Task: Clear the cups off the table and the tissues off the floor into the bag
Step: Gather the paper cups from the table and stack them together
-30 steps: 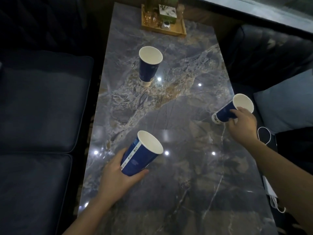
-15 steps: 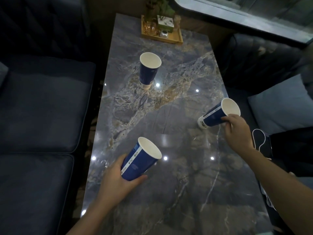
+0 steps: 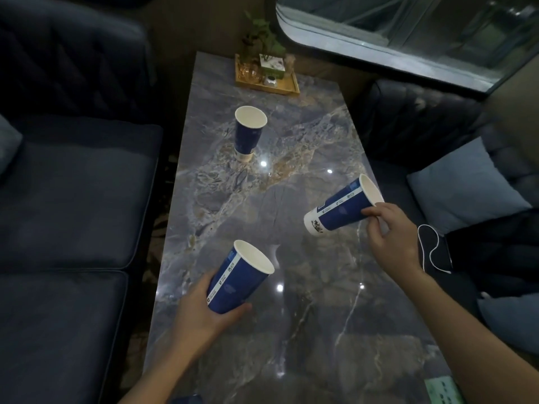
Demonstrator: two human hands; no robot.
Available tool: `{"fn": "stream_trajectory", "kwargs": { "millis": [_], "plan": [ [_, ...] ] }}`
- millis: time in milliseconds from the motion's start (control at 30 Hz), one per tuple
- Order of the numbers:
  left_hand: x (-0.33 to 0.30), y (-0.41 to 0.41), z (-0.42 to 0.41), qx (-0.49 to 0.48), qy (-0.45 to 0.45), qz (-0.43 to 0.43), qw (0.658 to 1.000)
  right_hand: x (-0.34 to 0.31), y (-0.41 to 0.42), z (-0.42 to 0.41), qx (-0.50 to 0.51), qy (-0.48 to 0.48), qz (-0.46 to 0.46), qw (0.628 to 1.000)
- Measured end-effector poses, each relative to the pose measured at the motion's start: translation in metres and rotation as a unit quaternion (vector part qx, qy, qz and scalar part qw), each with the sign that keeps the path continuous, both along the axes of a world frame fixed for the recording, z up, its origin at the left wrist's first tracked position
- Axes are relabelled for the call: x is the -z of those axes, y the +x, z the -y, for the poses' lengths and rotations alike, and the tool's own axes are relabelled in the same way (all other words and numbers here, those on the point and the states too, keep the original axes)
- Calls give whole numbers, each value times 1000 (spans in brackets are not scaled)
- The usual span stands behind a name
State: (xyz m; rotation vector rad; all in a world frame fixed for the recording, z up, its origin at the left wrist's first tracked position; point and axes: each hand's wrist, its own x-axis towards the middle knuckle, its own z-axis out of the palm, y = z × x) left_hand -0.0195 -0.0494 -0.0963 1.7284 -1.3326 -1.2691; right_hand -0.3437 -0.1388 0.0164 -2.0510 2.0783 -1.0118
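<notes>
Three blue paper cups with white insides are over the grey marble table (image 3: 291, 330). My left hand (image 3: 204, 313) grips the near cup (image 3: 237, 279) around its lower half, tilted with its mouth up and to the right. My right hand (image 3: 393, 237) holds the second cup (image 3: 341, 207) near its rim, tipped almost on its side, base pointing left, lifted above the table's right edge. The third cup (image 3: 248, 134) stands upright by itself farther back on the table. No bag or tissues are in view.
A wooden tray (image 3: 287, 88) with a plant and small items sits at the table's far end. Dark sofas flank the table, left (image 3: 73, 199) and right. A light cushion (image 3: 463, 182) and a white cord (image 3: 431, 249) lie on the right sofa. A window runs along the upper right.
My right hand has lifted its cup off the table and tipped it further onto its side, moving it left. The left hand keeps its cup in much the same grip. The view has pulled back.
</notes>
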Motion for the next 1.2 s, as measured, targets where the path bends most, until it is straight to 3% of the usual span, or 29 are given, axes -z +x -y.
{"fn": "stream_trajectory", "kwargs": {
  "millis": [233, 533, 933, 1200],
  "plan": [
    [-4, -3, -11, -5, 3, -4, 1000, -17, 23, -26, -28, -54, 27, 998],
    [-14, 1, -24, 14, -20, -33, 999, -32, 62, -57, -44, -56, 106, 992],
    [-20, -9, -31, 29, -31, -41, 998, -33, 87, -78, -108, 24, 142, 984],
    [-20, -18, -31, 63, -29, -33, 997, -25, 94, -81, -98, 43, 153, 982]
  ]
}}
